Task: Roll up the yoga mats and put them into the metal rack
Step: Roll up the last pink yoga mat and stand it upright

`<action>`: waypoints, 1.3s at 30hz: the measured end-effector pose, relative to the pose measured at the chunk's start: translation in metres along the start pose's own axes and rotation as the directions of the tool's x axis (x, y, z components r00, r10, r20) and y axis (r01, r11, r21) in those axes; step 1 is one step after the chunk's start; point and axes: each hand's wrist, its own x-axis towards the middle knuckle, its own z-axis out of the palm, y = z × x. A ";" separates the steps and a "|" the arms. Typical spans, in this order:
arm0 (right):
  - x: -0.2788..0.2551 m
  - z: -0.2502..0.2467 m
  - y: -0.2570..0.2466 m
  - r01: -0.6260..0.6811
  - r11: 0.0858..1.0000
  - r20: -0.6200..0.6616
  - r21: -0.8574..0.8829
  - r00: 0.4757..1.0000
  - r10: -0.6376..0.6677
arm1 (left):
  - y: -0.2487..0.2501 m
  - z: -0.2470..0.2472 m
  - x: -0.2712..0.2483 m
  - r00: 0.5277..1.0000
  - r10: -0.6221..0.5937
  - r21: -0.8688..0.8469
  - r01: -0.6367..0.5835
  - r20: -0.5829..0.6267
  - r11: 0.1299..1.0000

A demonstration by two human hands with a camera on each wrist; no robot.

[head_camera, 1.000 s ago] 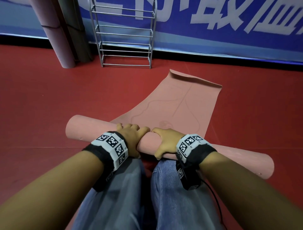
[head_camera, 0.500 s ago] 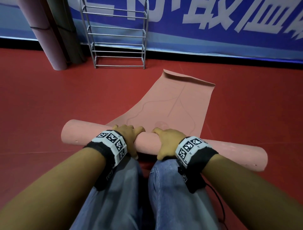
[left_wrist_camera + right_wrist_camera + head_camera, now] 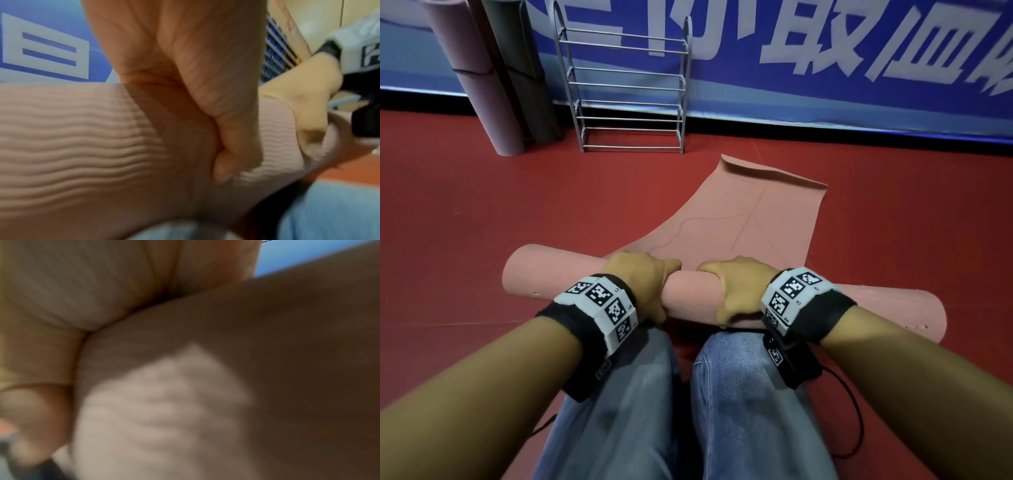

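Lately: yoga mat (image 3: 688, 294) roll advanced along floor (image 3: 482, 222), flat tail shorter than a second earlier | left hand (image 3: 640, 281), right hand (image 3: 736, 287) apparently clenched around roll | metal rack (image 3: 626, 92) at wall, empty; rolling nearly finished.

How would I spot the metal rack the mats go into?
Look to the blue banner along the back of the red floor. The metal rack stands upright against it, right of two rolled mats leaning there. It alone is a silver, ladder-like frame of thin bars.
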 end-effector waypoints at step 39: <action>-0.003 0.018 0.017 -0.030 0.958 0.223 0.286 0.974 -0.036 | -0.005 -0.006 -0.001 0.967 0.060 -0.090 -0.039 0.246 0.995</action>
